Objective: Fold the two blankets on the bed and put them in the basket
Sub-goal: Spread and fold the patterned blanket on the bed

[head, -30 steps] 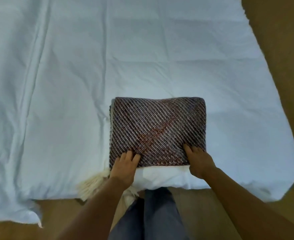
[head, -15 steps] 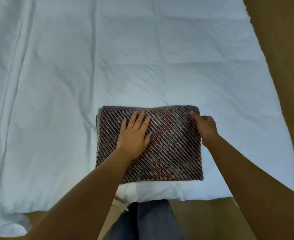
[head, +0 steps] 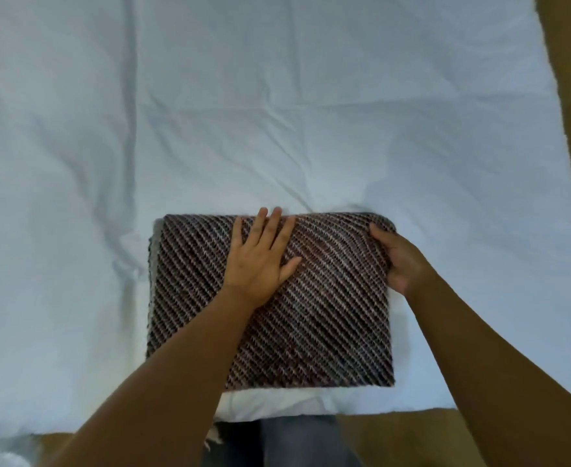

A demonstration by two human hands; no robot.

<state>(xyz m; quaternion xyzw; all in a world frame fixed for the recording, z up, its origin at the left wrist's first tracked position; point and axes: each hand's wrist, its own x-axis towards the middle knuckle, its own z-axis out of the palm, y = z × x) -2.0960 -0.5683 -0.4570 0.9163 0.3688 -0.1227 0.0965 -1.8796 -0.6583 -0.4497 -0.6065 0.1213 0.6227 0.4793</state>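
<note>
At the near edge of the white bed point(head: 277, 112), the folded knit blanket point(head: 311, 325) is pressed by the flat left hand point(head: 260, 261) and gripped at its right side by the right hand point(head: 399, 261). Being soft and likely floppy, it is best supported from underneath.

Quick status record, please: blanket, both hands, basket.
blanket: folded into a rectangle, lying on the bed near its near edge
left hand: flat on top of the blanket, fingers straight
right hand: grips the blanket's right edge near the far corner
basket: not in view
</note>
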